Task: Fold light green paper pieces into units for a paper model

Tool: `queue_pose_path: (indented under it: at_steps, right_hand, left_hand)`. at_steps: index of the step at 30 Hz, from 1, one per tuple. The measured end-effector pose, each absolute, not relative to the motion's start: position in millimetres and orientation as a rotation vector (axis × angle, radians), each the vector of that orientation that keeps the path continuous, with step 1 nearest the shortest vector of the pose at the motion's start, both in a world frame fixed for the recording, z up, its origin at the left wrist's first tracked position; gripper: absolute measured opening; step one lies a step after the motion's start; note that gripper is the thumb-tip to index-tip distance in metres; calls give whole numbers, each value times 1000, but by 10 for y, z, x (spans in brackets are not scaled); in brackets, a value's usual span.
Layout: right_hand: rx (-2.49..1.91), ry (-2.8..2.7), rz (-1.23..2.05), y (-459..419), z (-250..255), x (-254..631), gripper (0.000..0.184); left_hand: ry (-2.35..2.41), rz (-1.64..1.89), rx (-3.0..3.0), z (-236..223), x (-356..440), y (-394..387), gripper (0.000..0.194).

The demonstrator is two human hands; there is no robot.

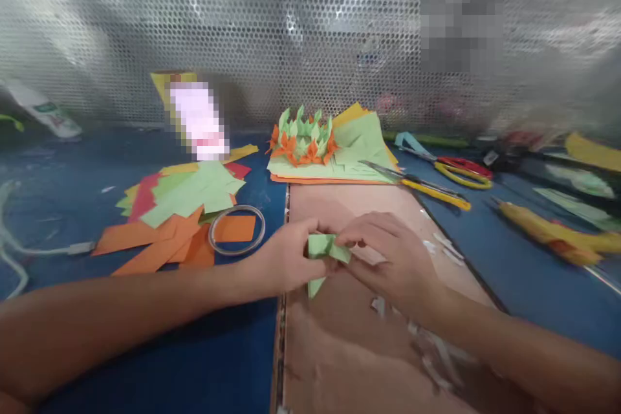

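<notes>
A small folded piece of light green paper (324,253) is held between both hands over a brown board (339,349). My left hand (286,257) pinches its left side, fingers closed on it. My right hand (388,259) grips the right side with curled fingers. A pointed corner of the paper hangs down below the hands. Behind them, at the board's far end, stands a ring of folded green and orange paper units (301,137) on a stack of green sheets (359,149).
Loose green, orange, red and yellow paper (179,207) and a clear tape ring (237,229) lie left on the blue table. Yellow-handled scissors (427,186), further scissors (460,167) and a yellow tool (548,233) lie right. Perforated metal wall (310,26) behind. White scraps (436,246) litter the board.
</notes>
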State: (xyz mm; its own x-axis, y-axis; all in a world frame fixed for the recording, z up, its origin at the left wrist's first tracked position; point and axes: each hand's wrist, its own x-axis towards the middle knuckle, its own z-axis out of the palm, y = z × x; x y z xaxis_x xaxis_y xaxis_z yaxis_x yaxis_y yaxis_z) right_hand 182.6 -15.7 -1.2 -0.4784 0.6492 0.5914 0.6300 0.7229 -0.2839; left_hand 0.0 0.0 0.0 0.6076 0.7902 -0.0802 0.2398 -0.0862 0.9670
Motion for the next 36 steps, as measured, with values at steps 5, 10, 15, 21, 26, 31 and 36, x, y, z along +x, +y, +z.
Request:
queue_pose_path:
  at_steps: [5, 10, 15, 21, 26, 31, 36]
  right_hand:
    - [-1007, -2230, 46, -191, -5, 1829, 10]
    - [-1064, -2204, 66, -202, -6, 1815, 9]
    - [-1109, -2209, 81, -201, -19, 1809, 5]
    - [-1132, -2218, 134, -197, -28, 1817, 6]
    - [-1139, -2177, 179, -199, 0, 1819, 3]
    - [-1076, -2149, 143, -210, 4, 1810, 4]
    - [-1062, -2110, 113, -220, 7, 1827, 6]
  left_hand:
    - [875, 602, 1675, -12, 11, -19, 26]
    - [856, 589, 1623, 20, 18, -35, 26]
    - [875, 575, 1645, 37, 9, -35, 25]
    - [859, 572, 1578, 25, 19, -33, 28]
    - [828, 594, 1512, 15, 30, -45, 23]
    - [869, 646, 1483, 38, 32, -47, 23]
    - [805, 652, 1366, 68, 46, -32, 15]
